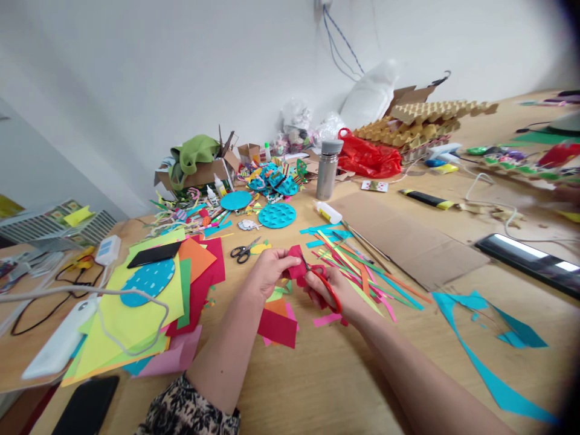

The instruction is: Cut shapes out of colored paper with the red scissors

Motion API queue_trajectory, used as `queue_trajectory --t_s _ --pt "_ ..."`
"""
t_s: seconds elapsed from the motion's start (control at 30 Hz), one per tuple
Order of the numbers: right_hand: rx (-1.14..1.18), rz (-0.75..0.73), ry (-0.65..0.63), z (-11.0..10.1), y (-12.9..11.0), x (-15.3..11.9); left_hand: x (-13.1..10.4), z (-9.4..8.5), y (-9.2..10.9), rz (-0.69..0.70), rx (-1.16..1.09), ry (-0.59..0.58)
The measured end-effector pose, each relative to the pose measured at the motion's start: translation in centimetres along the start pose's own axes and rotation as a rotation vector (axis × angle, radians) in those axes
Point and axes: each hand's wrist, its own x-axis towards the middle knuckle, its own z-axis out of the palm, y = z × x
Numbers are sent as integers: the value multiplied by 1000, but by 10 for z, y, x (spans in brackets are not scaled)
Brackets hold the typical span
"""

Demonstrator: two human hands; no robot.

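Now, in the head view, the left hand [272, 267] pinched the red paper [296, 273] above the table [344, 386], the right hand [338, 285] wrapped round red-handled scissors [334, 296] right at it; a clean cut seemingly called for steady paper and that pinch well clear.

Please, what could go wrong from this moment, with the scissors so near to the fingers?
The left hand holds the small red paper close to the blades of the red scissors, so a fingertip might get nicked. The piece is small, so it could twist or slip while being cut. The right hand is beside loose paper strips and might scatter them.
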Motion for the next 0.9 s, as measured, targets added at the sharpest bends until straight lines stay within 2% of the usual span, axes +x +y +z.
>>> queue_trajectory --t_s 0.37,0.6,0.9 --pt "25 28 29 2 -2 0 2 -2 -2 -22 4 -15" --pt "33 14 9 -1 5 0 1 -2 -2 -27 12 -14" --pt "-26 -4 -11 -2 0 -1 2 -3 -3 -34 24 -37"
